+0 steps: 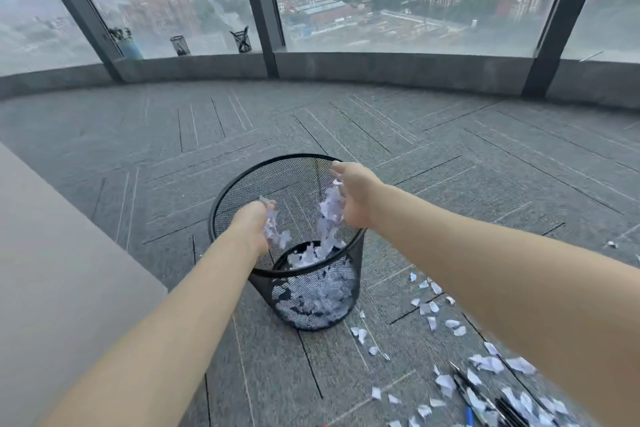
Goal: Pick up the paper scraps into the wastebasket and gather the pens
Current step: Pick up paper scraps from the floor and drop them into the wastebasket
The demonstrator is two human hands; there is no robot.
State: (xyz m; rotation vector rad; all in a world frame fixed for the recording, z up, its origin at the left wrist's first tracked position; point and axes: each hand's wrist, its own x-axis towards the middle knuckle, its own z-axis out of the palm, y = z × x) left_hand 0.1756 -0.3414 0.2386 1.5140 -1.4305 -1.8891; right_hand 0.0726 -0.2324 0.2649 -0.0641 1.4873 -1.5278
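- The left hand (254, 227) hangs over the near-left rim of the wastebasket (239, 184), palm turned inward, fingers loosened; scraps (277, 236) are slipping out from under it, so it has little or no hold on them.
- The right hand (353, 196) is over the right side of the basket mouth, thumb stretched forward and fingers spread downward; a stream of paper falls away from its palm into the basket. Whether any piece is pinched between hidden fingers I cannot tell.
- Directly below both hands the mesh basket stands upright on the carpet (381, 135), its bottom part already filled with white scraps.
- To the right of the right forearm and nearer the person, many loose scraps (429, 308) lie strewn on the carpet, thickest at the lower right.
- Among that thick patch lie several pens (485, 399), dark ones and a blue one, partly covered by paper.
- Left of the left arm runs a pale surface (69, 253); far ahead, on the window ledge, stand small mesh holders (180, 45).
- Step in hand, as I judge it: dumping a handful into the basket.
- Next move likely calls for both hands to swing back to the lower-right litter, scoop paper without catching pens, then collect the pens together once the paper is cleared.
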